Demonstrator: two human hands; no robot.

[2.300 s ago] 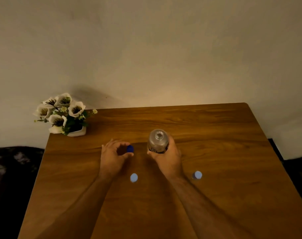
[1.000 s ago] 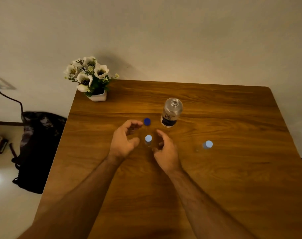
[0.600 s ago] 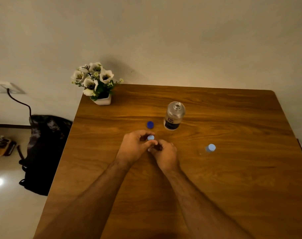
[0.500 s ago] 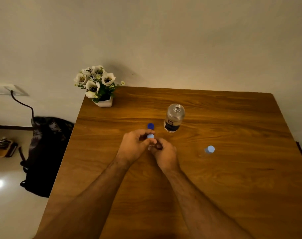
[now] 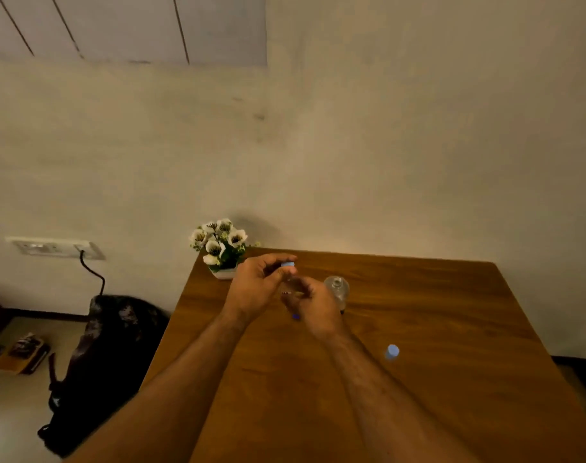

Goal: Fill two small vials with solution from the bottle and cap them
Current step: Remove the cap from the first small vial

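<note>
table [image 5: 418, 379] | bottle [image 5: 337, 289] | capped vial [image 5: 392, 352] | blue cap [image 5: 296, 317] | flowerpot [image 5: 223, 250]

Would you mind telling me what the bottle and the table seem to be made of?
The clear, uncapped bottle looks like glass or hard clear plastic: see-through and glossy, so either fits. The brown table looks like wood or wood-grain laminate, with streaked grain and a soft sheen.

You see a warm brown wooden table [image 5: 435, 329] with darker grain streaks. Near its far left corner, white flowers [image 5: 219, 240] with dark centres and green leaves sit in a white pot [image 5: 225, 274]. The cap [image 5: 287, 265] at your left hand's [image 5: 256, 290] fingertips is light blue, like the cap on the clear vial [image 5: 392, 351] toward the right edge. The bottle [image 5: 337, 290] is clear glass. A small dark blue cap [image 5: 296, 316] lies on the wood.
</note>
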